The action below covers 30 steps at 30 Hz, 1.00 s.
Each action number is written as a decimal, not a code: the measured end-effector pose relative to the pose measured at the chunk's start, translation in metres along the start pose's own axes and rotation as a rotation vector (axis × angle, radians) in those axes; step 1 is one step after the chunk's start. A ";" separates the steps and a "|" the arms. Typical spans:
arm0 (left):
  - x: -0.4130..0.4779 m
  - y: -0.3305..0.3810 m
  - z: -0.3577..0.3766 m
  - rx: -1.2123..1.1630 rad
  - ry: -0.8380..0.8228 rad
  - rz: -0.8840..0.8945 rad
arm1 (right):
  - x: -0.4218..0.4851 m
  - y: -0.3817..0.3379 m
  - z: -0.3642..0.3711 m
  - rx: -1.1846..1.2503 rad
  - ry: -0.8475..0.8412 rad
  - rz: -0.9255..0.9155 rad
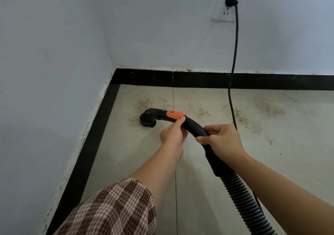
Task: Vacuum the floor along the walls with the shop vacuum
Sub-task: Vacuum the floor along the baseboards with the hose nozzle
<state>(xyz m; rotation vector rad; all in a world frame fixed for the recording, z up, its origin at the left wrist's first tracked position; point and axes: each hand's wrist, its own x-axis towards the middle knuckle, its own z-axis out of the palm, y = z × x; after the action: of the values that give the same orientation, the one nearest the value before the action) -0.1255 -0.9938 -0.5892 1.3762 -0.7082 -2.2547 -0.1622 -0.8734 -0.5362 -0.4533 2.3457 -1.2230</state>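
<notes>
The round black brush nozzle (147, 120) rests on the smooth grey tiled floor (195, 184) near its far-left corner, beside gritty brown debris (144, 103). The left hand (172, 135) pinches the curved black rigid plastic wand (192, 124) behind its orange slider; the right hand (224, 140) wraps the wand above the ribbed black hose (244, 204). Hold the bristles flat — sweep slowly along the glossy black baseboard (198, 80).

A: Walls?
B: Room corner. Left wall (45, 72) and back wall (162, 27) are matte, pale grey-white, with faint scuffs. There is a white socket plate (219, 9) on the back wall.
A: Base?
B: Black skirting (198, 80) runs along both walls, its top edge flecked with white paint.
A: Floor?
B: Floor (126, 153) is pale tile. One straight joint (173, 97) runs out from the back wall. Brown grit (267, 108) is scattered near the skirting. Light is soft and even.
</notes>
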 end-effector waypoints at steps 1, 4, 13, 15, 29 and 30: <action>-0.001 0.001 -0.002 -0.002 0.003 0.000 | 0.000 -0.001 0.001 0.001 -0.008 -0.003; -0.001 0.006 -0.007 -0.008 0.010 0.005 | -0.001 -0.004 0.006 0.010 -0.030 -0.007; 0.004 0.021 -0.026 -0.019 0.033 0.028 | -0.001 -0.013 0.028 0.030 -0.055 -0.015; 0.006 0.024 -0.029 -0.017 0.039 0.033 | 0.000 -0.014 0.032 0.036 -0.058 -0.011; 0.015 0.042 -0.048 -0.048 0.081 0.056 | 0.006 -0.023 0.057 0.049 -0.092 -0.032; 0.015 0.043 -0.050 -0.047 0.085 0.057 | 0.006 -0.023 0.059 0.048 -0.099 -0.035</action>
<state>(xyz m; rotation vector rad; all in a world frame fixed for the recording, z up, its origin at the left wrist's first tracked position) -0.0841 -1.0467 -0.5923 1.4033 -0.6531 -2.1418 -0.1344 -0.9289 -0.5479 -0.5287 2.2294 -1.2406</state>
